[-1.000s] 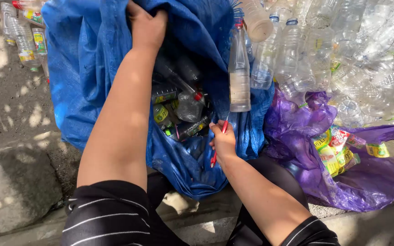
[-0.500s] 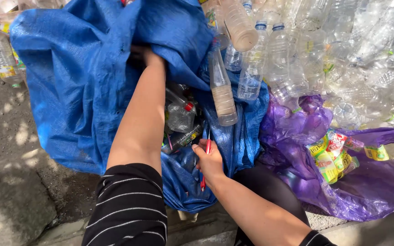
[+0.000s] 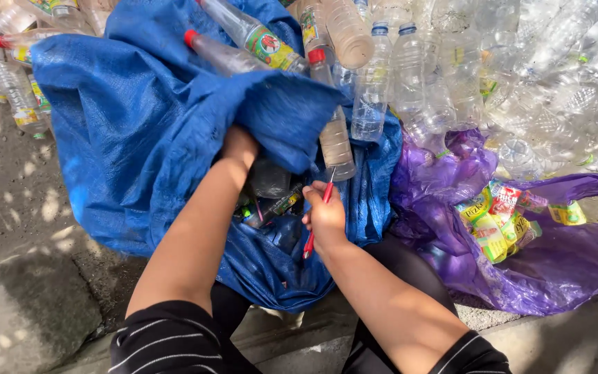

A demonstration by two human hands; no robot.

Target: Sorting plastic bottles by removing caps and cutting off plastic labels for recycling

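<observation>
A big blue woven sack (image 3: 140,138) lies open in front of me, with dark plastic bottles (image 3: 271,201) inside. My left hand (image 3: 240,147) reaches into the sack under a fold of blue cloth, so its fingers are hidden. My right hand (image 3: 325,218) is at the sack's mouth, shut on a thin red-handled cutter (image 3: 318,215). Just above that hand, a clear bottle with a red cap (image 3: 333,131) leans over the sack's rim.
A heap of clear empty plastic bottles (image 3: 520,69) fills the top right. A purple plastic bag (image 3: 555,256) with colourful torn labels (image 3: 500,221) lies on the right. More bottles (image 3: 15,76) lie at the top left. Concrete ground (image 3: 22,291) is on the left.
My left hand has pulled back from the far top of the sack to a spot under the blue fold. The view has shifted, and the sack's cloth now covers more of the bottles inside.
</observation>
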